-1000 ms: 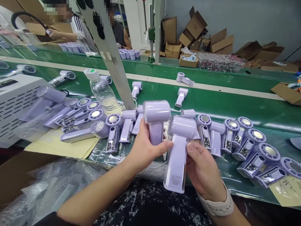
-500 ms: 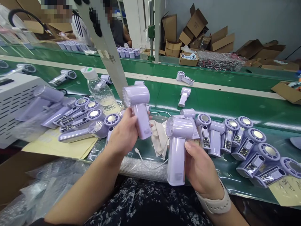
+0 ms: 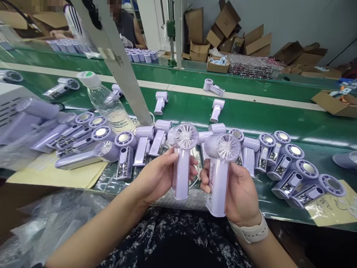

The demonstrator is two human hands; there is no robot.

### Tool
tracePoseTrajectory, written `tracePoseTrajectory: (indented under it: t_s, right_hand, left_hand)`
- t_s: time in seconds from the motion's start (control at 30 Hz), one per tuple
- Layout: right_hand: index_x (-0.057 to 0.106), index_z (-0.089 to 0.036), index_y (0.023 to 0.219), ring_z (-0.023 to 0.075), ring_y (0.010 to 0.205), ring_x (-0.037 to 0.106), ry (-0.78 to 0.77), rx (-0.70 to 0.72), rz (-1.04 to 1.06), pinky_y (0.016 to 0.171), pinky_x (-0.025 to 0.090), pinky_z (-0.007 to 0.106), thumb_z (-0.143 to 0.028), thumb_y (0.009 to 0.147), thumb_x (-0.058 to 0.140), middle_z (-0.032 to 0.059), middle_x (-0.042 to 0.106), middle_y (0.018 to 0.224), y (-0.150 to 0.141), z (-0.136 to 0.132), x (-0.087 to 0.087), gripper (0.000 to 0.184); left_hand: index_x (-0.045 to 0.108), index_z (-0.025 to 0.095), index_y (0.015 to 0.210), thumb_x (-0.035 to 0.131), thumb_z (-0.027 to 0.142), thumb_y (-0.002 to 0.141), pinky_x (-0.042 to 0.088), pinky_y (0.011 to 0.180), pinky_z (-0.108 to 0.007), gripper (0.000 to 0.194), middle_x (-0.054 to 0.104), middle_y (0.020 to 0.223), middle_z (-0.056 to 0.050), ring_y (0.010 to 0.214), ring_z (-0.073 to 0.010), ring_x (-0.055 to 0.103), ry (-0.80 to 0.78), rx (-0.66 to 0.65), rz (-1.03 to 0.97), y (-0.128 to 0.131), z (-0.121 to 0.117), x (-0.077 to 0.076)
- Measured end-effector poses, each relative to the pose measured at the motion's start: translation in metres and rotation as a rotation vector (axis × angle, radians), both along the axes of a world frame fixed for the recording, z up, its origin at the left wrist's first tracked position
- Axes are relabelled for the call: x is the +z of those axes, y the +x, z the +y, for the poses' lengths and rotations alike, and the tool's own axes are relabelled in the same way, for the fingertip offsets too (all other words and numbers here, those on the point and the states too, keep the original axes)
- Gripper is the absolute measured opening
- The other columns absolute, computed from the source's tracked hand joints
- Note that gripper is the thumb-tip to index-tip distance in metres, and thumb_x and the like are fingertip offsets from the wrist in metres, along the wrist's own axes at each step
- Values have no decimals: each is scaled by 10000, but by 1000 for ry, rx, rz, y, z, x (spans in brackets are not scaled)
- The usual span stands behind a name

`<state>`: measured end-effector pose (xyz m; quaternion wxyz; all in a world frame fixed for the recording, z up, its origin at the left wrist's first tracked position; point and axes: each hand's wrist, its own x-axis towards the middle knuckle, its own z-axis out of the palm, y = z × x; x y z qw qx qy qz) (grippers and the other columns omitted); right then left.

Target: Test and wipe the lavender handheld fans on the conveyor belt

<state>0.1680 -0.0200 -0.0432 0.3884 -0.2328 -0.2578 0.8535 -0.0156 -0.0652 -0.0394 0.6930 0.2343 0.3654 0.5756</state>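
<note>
My left hand point(image 3: 163, 169) is wrapped round the handle of a lilac handheld fan point(image 3: 182, 173), held upright with its clear finned front facing me. Beside it, my right hand point(image 3: 241, 190) grips a second lilac handheld fan point(image 3: 219, 186), slightly tilted, with dark lettering along its handle. The two fan heads are close together over the near edge of the bench. Behind them stand more lilac fans; those to the right point(image 3: 294, 178) show round silver discs and open handles with parts inside. Another lilac fan point(image 3: 89, 154) lies on its side at the left.
A clear bottle point(image 3: 107, 102) stands left of a slanted metal post point(image 3: 117, 63). Several fans lie on the green conveyor point(image 3: 189, 104). Yellow paper sheets point(image 3: 25, 178) and plastic bags point(image 3: 64, 216) are at the left. Two people sit across the line; cardboard boxes point(image 3: 258, 41) are piled behind.
Both fans have turned so their clear fronts face me. My left hand has moved right and down, bringing its fan closer to the other. The camera view has shifted slightly.
</note>
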Motion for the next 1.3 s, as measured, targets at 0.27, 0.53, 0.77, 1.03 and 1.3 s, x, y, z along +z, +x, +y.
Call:
tracePoseTrajectory:
  t_s: [0.27, 0.53, 0.77, 1.03, 1.3]
  right_hand:
    - [761, -195, 984, 224, 784, 721, 96, -195, -90, 734, 621, 344, -419, 862, 674, 93, 778, 873, 5, 5, -8, 270]
    - [719, -246, 1101, 237, 791, 757, 28, -263, -227, 742, 635, 387, -345, 908, 655, 54, 799, 877, -6, 4, -9, 226]
    - [716, -223, 1124, 256, 787, 757, 16, -213, -226, 772, 629, 422, -379, 929, 639, 65, 804, 901, -11, 7, -12, 261]
    - [692, -275, 1239, 315, 1217, 654, 633, -246, -464, 1062, 504, 462, -208, 759, 828, 66, 727, 1291, 13, 1, -10, 503]
    - [632, -359, 1338, 333, 1231, 666, 1061, -155, -466, 1157, 411, 572, -32, 652, 853, 15, 741, 1294, 31, 0, -7, 791]
  left_hand:
    - [576, 222, 1319, 797, 260, 832, 584, 865, -340, 537, 763, 1091, -84, 1006, -243, 742, 102, -6, 163, -6, -7, -2]
    - [579, 218, 1328, 864, 389, 767, 572, 800, -330, 652, 784, 1036, -95, 952, -254, 749, 120, -58, 180, -6, -6, -5]
    - [565, 205, 1315, 881, 471, 720, 548, 772, -310, 724, 772, 972, -78, 880, -227, 734, 92, -49, 185, -9, -3, -11]
    - [673, 222, 1165, 846, 258, 748, 509, 1019, -461, 454, 745, 1219, -122, 1177, -316, 682, 381, 77, 689, -14, -9, -8]
    - [760, 286, 997, 807, 232, 806, 324, 1210, -566, 203, 782, 1181, -74, 1190, -290, 690, 782, 193, 874, -18, -7, -23]
